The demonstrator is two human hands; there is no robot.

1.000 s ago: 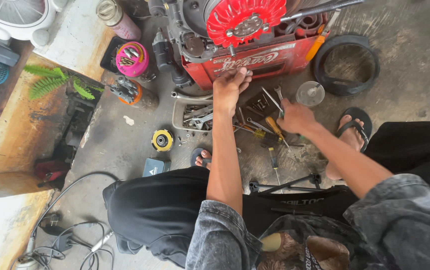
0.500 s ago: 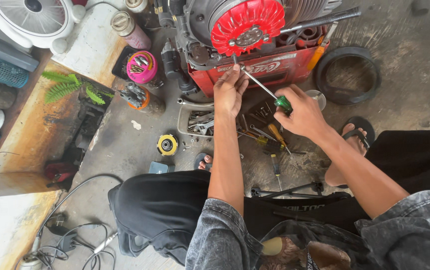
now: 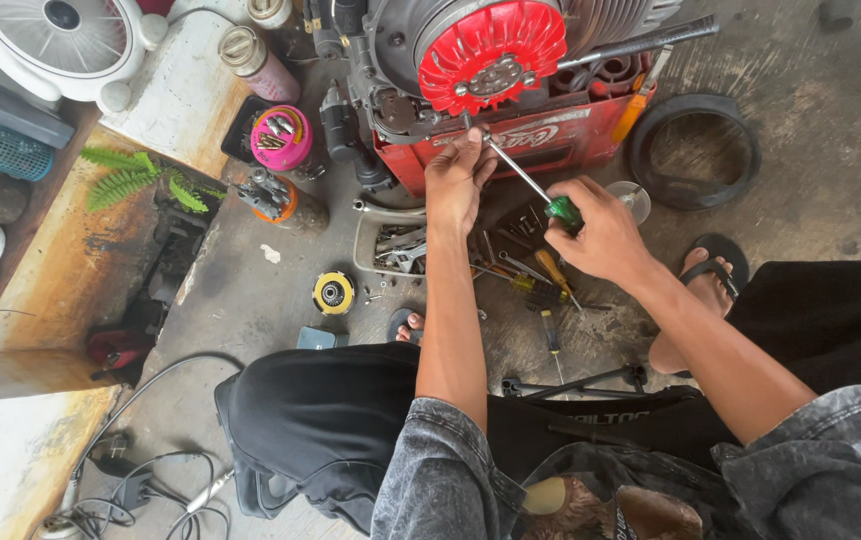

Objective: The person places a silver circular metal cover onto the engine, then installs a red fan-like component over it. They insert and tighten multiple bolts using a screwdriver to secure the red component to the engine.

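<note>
concrete floor (image 3: 250, 300), tools scattered. right hand (image 3: 600, 232) fingers closed on screwdriver (image 3: 530, 185); left hand (image 3: 455, 180) fingers pinch its tip under red fan (image 3: 495, 55). fan still mounted.

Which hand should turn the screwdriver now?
Probably the right hand: it grips the green handle of the screwdriver. The left hand is up at the shaft's tip by the red fan, so it is better placed for steadying.

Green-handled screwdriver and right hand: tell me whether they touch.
Touching. The head view shows the right hand wrapped around the green-handled screwdriver, its fingers closed over the handle with no gap.
</note>
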